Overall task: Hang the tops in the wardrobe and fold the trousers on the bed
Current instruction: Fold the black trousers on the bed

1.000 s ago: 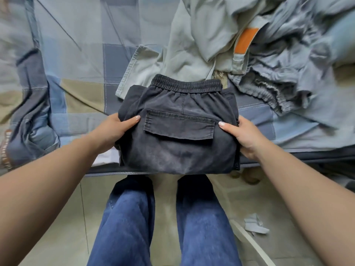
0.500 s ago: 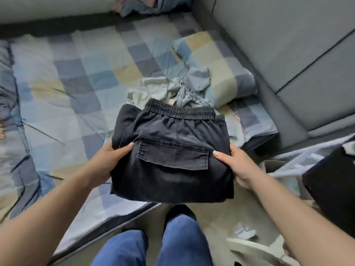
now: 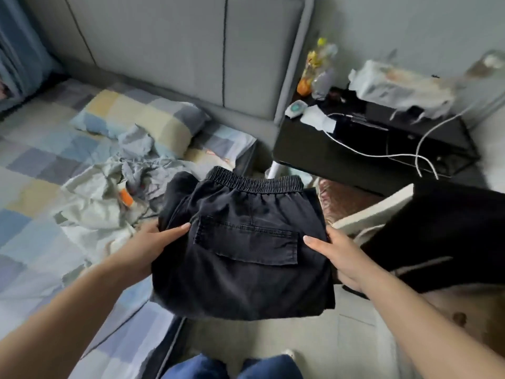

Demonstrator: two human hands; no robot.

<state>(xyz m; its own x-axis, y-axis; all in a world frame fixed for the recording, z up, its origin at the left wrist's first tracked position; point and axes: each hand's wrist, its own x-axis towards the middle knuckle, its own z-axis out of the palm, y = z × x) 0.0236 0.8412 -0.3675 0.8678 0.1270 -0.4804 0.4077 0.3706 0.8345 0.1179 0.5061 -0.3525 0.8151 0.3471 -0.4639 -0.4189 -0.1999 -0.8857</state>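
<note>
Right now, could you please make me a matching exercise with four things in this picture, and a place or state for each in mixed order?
Things:
1. black trousers
2. pillow
3. white cable
4. grey clothes

Places or states:
A. lying crumpled on the bed
B. folded, held at both sides by the left hand and right hand
C. hanging over the front of the black cabinet
D. lying at the headboard

Pairs: 1-B, 2-D, 3-C, 4-A
</note>
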